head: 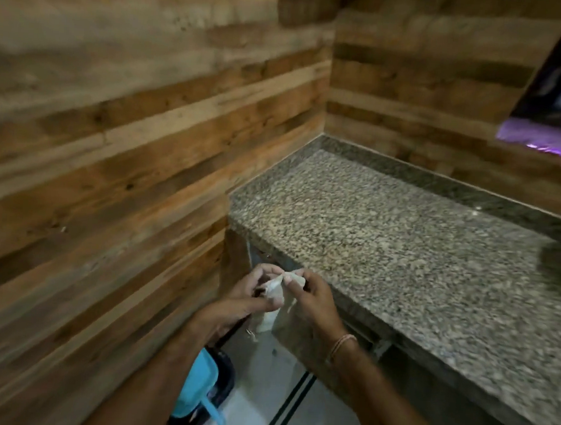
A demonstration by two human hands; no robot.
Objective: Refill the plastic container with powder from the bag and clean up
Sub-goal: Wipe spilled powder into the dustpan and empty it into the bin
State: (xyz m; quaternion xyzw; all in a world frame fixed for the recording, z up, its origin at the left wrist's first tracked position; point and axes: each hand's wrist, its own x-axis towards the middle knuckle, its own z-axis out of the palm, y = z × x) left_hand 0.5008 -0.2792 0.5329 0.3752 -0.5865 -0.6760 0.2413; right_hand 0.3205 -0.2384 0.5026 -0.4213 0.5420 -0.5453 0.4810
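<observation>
While crumpled between both hands, pale bag (274, 289) held off the front edge of the granite counter (402, 239), above the floor. Left hand (247, 295) pinching one side with thumb and fingertips, right hand (313, 296) pinching the other, probably to fold or wad it for disposal. Blue-lidded bin (202, 388) waiting below by the wooden wall (111, 169), likely the destination. No plastic container in view.
</observation>
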